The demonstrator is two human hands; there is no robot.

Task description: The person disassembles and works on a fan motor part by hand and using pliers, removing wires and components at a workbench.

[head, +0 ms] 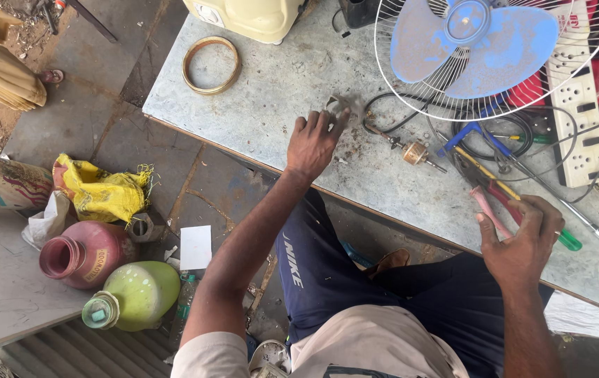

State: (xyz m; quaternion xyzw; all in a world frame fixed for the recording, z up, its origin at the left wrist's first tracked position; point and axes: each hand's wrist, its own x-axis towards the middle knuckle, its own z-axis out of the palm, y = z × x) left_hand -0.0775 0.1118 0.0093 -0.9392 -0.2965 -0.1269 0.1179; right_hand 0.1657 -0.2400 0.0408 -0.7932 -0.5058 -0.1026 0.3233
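A blue-bladed fan in a white wire guard lies on the grey worktable, beside a white power strip. A brass ring lies near the table's far-left corner. On the floor stand a pink jar, a green jar and a crumpled yellow sack.
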